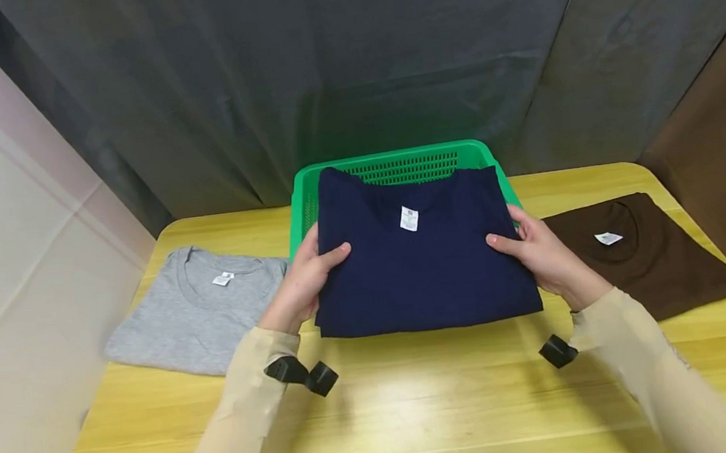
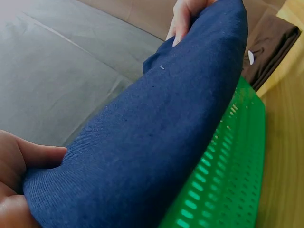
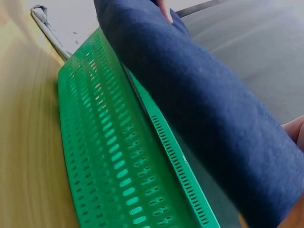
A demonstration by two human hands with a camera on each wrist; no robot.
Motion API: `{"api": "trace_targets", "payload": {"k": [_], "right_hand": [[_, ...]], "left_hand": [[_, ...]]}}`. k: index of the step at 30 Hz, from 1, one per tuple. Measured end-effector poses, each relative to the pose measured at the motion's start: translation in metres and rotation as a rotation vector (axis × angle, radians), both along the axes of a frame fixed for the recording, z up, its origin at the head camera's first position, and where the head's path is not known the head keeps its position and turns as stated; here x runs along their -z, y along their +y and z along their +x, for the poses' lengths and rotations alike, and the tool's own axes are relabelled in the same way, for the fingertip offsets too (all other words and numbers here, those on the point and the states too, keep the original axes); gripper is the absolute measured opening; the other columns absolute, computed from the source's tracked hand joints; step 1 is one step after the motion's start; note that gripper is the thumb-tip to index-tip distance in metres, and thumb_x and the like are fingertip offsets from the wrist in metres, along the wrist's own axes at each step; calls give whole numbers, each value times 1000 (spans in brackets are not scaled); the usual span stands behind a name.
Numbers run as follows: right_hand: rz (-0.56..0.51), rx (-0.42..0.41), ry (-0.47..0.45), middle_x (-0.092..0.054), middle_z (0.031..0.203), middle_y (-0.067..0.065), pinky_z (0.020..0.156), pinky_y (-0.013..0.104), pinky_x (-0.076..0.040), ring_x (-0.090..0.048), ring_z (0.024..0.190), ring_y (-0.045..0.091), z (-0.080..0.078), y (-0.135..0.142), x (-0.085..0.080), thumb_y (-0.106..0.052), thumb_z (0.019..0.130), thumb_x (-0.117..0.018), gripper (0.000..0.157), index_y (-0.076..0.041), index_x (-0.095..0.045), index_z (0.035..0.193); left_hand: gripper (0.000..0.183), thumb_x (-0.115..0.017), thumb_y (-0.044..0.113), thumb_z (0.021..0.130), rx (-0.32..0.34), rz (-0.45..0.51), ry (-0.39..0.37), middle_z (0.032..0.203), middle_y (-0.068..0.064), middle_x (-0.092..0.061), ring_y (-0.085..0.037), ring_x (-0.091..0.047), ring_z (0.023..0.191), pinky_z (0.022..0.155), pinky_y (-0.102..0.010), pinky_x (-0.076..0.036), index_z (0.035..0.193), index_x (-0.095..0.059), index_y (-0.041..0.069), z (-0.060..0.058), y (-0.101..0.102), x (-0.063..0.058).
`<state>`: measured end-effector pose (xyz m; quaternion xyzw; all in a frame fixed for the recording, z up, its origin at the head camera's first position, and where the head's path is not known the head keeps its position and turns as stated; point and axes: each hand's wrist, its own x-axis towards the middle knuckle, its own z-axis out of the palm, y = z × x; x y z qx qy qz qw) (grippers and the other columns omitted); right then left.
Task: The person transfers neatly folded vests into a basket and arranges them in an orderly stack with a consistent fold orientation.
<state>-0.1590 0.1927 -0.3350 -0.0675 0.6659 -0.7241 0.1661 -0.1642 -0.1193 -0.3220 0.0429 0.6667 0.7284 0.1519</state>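
Observation:
A folded navy T-shirt (image 1: 426, 271) with a white neck label is held up between both hands, over the front of a green perforated basket (image 1: 389, 160). My left hand (image 1: 305, 279) grips its left side, thumb on top and fingers underneath. On the opposite side my right hand (image 1: 546, 256) grips it the same way. Both wrist views show the shirt's rounded front fold above the basket's slotted wall (image 3: 114, 142). The shirt hides most of the basket's inside and its front in the head view.
To the left on the wooden table (image 1: 407, 412) lies a folded grey T-shirt (image 1: 201, 322). A folded brown T-shirt (image 1: 655, 264) lies to the right. A dark grey curtain (image 1: 334, 61) hangs behind the basket, and a pale wall (image 1: 6, 202) stands at the left.

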Motion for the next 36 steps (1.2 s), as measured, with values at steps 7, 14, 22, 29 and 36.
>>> {"api": "trace_targets", "payload": {"k": [7, 14, 22, 29, 36], "right_hand": [[56, -19, 0, -64, 95, -7, 68, 31, -54, -65, 78, 13, -15, -4, -7, -12, 94, -48, 50, -11, -25, 138], [62, -19, -7, -63, 95, -7, 67, 31, -54, -65, 78, 12, -26, -3, -12, -13, 93, -49, 46, -14, -29, 135], [74, -2, -40, -62, 95, -7, 68, 30, -53, -64, 77, 12, -38, -3, -12, -12, 93, -49, 45, -14, -30, 134], [69, 8, -51, -62, 94, -7, 68, 28, -53, -64, 78, 11, -46, -2, -15, -10, 93, -49, 36, -16, -36, 127], [81, 14, -54, -59, 95, -6, 68, 26, -52, -63, 77, 10, -57, -4, -17, -8, 93, -47, 30, -18, -39, 120]], "left_hand": [[54, -42, 6, 95, -18, -11, -3, 131, -15, -40, -12, -58, 88, 77, -29, -49, 143, -21, 17, -13, 1, -7], [54, -41, 7, 95, -19, -17, -7, 132, -13, -39, -15, -55, 94, 79, -30, -48, 143, -20, 18, -22, 2, -12], [54, -42, 8, 95, -36, -29, -36, 134, -11, -39, -19, -53, 100, 83, -32, -46, 143, -20, 19, -33, 2, -16], [56, -43, 8, 95, -51, -12, -78, 136, -10, -38, -25, -49, 110, 89, -37, -44, 144, -19, 21, -43, 5, -16], [55, -43, 8, 95, -69, -20, -88, 134, -10, -40, -21, -52, 103, 83, -32, -46, 143, -19, 20, -52, 4, -16]]}}
